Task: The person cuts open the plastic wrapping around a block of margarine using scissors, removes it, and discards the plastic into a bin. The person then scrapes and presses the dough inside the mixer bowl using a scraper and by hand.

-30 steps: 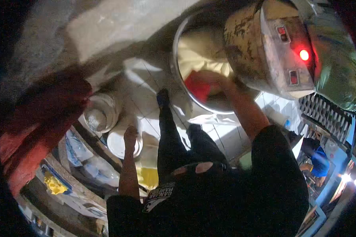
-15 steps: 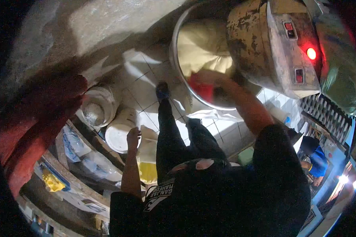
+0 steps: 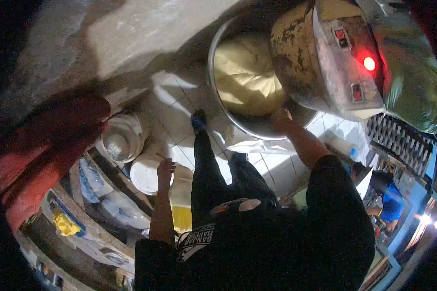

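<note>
A large round metal bowl (image 3: pixel 212 72) holds pale yellow dough (image 3: pixel 245 72), which has folds on its surface. My right hand (image 3: pixel 282 117) reaches over the bowl's near rim, below a worn mixer head (image 3: pixel 301 53). Its fingers are mostly hidden, and nothing in them can be made out. My left hand (image 3: pixel 166 168) hangs low beside a white lidded bucket (image 3: pixel 145 175). Its fingers are loosely bent and slightly apart, and no object shows in them.
The mixer panel has rocker switches and a lit red lamp (image 3: pixel 369 63). A white tub (image 3: pixel 124 136) stands left, near a hanging red cloth (image 3: pixel 58 145). Shelves with plastic bags (image 3: pixel 116 203) curve along the lower left. A person in blue (image 3: pixel 392 201) is far right.
The red container at my right hand is out of sight now. That hand has drawn toward the near rim. My left hand has shifted little, and its fingers look looser.
</note>
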`<state>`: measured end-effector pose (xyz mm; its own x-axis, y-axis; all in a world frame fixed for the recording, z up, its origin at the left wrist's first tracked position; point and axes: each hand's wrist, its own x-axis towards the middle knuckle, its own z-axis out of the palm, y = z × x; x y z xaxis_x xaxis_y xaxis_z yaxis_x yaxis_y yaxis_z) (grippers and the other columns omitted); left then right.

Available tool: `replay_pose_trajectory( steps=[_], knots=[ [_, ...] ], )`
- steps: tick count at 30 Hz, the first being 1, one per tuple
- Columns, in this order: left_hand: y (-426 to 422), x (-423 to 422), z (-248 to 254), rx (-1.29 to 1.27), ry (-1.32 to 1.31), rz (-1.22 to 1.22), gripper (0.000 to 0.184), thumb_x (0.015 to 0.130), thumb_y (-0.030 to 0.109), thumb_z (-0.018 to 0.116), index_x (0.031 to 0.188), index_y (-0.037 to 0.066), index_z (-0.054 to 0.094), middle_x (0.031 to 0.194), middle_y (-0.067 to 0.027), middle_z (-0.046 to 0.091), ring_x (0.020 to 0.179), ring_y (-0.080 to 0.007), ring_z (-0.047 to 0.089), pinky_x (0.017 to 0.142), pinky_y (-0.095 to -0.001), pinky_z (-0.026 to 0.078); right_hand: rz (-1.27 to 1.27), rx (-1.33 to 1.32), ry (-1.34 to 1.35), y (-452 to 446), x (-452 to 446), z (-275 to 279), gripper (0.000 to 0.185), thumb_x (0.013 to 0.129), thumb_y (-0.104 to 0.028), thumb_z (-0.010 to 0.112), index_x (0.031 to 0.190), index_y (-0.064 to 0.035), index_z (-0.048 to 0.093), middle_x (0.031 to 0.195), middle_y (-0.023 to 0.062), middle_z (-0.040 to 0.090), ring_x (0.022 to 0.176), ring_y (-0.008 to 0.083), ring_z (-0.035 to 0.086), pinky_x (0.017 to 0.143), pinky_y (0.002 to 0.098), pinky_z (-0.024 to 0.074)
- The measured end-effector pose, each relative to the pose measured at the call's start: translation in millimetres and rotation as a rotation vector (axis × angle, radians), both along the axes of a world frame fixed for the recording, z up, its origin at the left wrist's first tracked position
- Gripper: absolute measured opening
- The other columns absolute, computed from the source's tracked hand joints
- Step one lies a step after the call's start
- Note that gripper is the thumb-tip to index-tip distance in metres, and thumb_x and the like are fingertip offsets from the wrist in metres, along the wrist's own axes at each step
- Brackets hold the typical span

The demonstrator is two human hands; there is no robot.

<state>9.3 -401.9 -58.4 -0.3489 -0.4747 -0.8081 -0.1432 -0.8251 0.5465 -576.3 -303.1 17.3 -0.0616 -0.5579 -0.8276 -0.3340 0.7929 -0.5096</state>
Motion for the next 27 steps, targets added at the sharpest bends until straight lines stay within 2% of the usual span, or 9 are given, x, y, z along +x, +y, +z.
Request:
replay_pose_trajectory(
  steps=[6,9,13,14,16,21,23,25,27],
  knots=[
    [12,9,15,-0.120,-0.055,-0.025,0.028,0.095,0.027,0.056,0.113,0.005,0.060,0.093,-0.0054,0.066,0.078,-0.0140,0.063,0.066,-0.0279,0.049,-0.095,-0.244,-0.383,-92,23,72,0.039,0.094,-0.023,0.058,0.127,-0.0012,0.056,0.121,0.0155,0.062,0.105,0.0216,0.063,0.090,0.0341,0.0512],
    [11,6,22,-0.171,-0.048,-0.038,0.026,0.095,0.021,0.055,0.113,0.004,0.060,0.095,-0.0066,0.066,0.078,-0.0145,0.064,0.065,-0.0273,0.050,-0.262,-0.146,-0.332,18,-4,-52,0.041,0.094,-0.024,0.059,0.128,-0.0012,0.055,0.122,0.0159,0.062,0.106,0.0221,0.063,0.090,0.0344,0.0513],
    [-6,0,34,-0.114,-0.010,0.109,0.019,0.097,0.014,0.050,0.108,0.002,0.060,0.093,-0.0059,0.066,0.077,-0.0148,0.063,0.067,-0.0268,0.050,0.735,0.200,0.678,-7,-12,30,0.042,0.095,-0.027,0.057,0.129,-0.0035,0.055,0.119,0.0122,0.063,0.106,0.0190,0.061,0.093,0.0323,0.0492],
    [-18,-9,50,-0.176,-0.087,-0.052,0.017,0.095,0.015,0.054,0.107,0.004,0.060,0.092,-0.0050,0.065,0.078,-0.0149,0.063,0.068,-0.0272,0.050,0.302,-0.022,0.146,-27,12,73,0.038,0.094,-0.027,0.059,0.124,-0.0050,0.058,0.114,0.0105,0.064,0.099,0.0191,0.062,0.089,0.0326,0.0504],
    [-21,-13,46,-0.110,-0.169,-0.049,0.017,0.093,0.016,0.057,0.107,0.007,0.061,0.092,-0.0036,0.065,0.079,-0.0142,0.063,0.068,-0.0286,0.049,0.033,-0.260,-0.233,-83,30,100,0.030,0.093,-0.027,0.061,0.114,-0.0063,0.063,0.105,0.0084,0.066,0.088,0.0190,0.062,0.083,0.0329,0.0511],
    [-27,-13,32,-0.209,-0.036,-0.062,0.016,0.093,0.017,0.058,0.106,0.008,0.061,0.091,-0.0028,0.065,0.077,-0.0135,0.062,0.068,-0.0295,0.048,-0.196,-0.095,-0.068,-33,1,38,0.026,0.091,-0.026,0.065,0.106,-0.0045,0.066,0.094,0.0121,0.067,0.080,0.0199,0.061,0.078,0.0318,0.0505],
    [-32,-19,51,-0.082,-0.282,-0.137,0.016,0.091,0.018,0.061,0.105,0.008,0.061,0.091,-0.0025,0.066,0.077,-0.0128,0.061,0.067,-0.0279,0.048,-0.366,-0.076,-0.305,-45,1,44,0.028,0.092,-0.026,0.063,0.108,-0.0024,0.064,0.101,0.0116,0.066,0.084,0.0208,0.061,0.080,0.0314,0.0503],
    [-30,-25,79,-0.167,-0.125,-0.069,0.018,0.090,0.020,0.062,0.104,0.009,0.061,0.090,-0.0025,0.066,0.076,-0.0124,0.061,0.067,-0.0272,0.047,-0.574,-0.026,-0.548,-32,9,60,0.030,0.093,-0.026,0.061,0.110,-0.0004,0.061,0.108,0.0111,0.064,0.088,0.0217,0.062,0.082,0.0311,0.0502],
    [-36,-27,70,-0.180,-0.216,-0.198,0.019,0.091,0.022,0.062,0.105,0.009,0.061,0.090,-0.0027,0.066,0.077,-0.0124,0.061,0.067,-0.0264,0.047,-0.298,-0.105,-0.403,-76,30,83,0.028,0.091,-0.025,0.063,0.108,-0.0013,0.063,0.102,0.0105,0.067,0.086,0.0202,0.063,0.080,0.0302,0.0512]
  ],
)
